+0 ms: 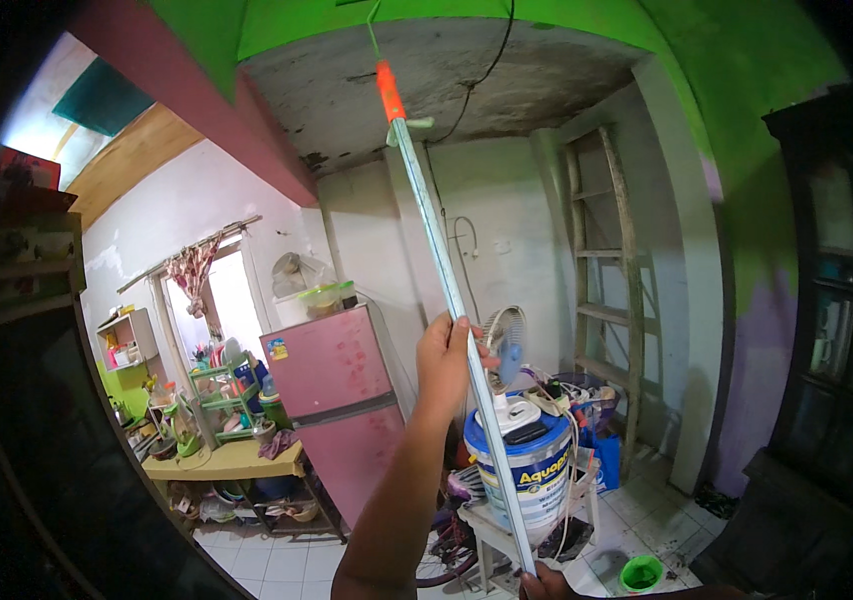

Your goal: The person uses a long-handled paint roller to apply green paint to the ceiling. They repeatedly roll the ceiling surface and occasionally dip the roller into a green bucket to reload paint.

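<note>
A long pale pole (442, 265) rises at a slant toward the ceiling. Tied to its upper end is the orange handle (390, 92) of a paint roller, whose green-stained wire frame (374, 30) reaches up to the green-painted wall. Only a sliver of the roller head shows at the top edge. My left hand (450, 358) is closed around the middle of the pole, thumb against it and some fingertips showing past it. Lower down, my right hand (547, 582) grips the pole near its bottom end, partly cut off by the picture's edge.
A paint bucket (537, 485) with clutter on its lid stands on a small white stool (487, 535); a fan (507, 340) is behind it. A green tub (642, 573) sits on the floor. Around are a pink fridge (332, 365), wooden ladder (627, 260), dark cabinet (797, 400) and hanging cable (495, 65).
</note>
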`<state>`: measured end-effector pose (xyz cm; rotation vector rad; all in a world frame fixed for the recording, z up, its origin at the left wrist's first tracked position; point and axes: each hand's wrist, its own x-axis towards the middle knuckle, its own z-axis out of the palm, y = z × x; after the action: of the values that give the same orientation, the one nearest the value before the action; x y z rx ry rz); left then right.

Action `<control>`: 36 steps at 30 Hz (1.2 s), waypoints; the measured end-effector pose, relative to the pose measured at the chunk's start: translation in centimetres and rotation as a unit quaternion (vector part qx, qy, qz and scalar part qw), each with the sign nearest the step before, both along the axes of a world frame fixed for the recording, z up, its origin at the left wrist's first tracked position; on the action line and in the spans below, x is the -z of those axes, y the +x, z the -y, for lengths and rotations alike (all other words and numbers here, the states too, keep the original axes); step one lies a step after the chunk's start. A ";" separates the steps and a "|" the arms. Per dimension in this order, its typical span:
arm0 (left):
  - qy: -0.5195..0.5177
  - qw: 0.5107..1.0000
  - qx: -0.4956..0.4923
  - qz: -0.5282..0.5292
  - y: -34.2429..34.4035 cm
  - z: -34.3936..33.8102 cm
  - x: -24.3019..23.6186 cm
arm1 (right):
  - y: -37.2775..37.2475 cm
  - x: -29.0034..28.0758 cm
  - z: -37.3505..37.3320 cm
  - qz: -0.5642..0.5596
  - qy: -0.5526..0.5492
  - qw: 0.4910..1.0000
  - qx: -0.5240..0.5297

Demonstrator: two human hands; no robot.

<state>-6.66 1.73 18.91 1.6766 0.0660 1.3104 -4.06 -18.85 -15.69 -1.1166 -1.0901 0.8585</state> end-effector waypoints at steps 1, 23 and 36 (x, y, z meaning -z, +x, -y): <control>0.005 1.000 -0.006 -0.008 0.2 -0.6 -0.6 | 0.9 1.4 -2.3 0.034 -0.008 0.999 0.007; 0.046 0.986 -0.150 0.048 -7.7 -2.3 1.6 | 2.3 -54.6 -16.4 0.114 0.215 0.959 0.146; 0.006 0.991 -0.132 0.030 -8.3 -2.8 2.8 | 3.8 -42.4 -19.7 0.253 0.199 0.936 0.143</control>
<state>-14.99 4.48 16.10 1.6794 0.2517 1.5598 -0.23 0.86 26.66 -1.1354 -1.4024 0.0976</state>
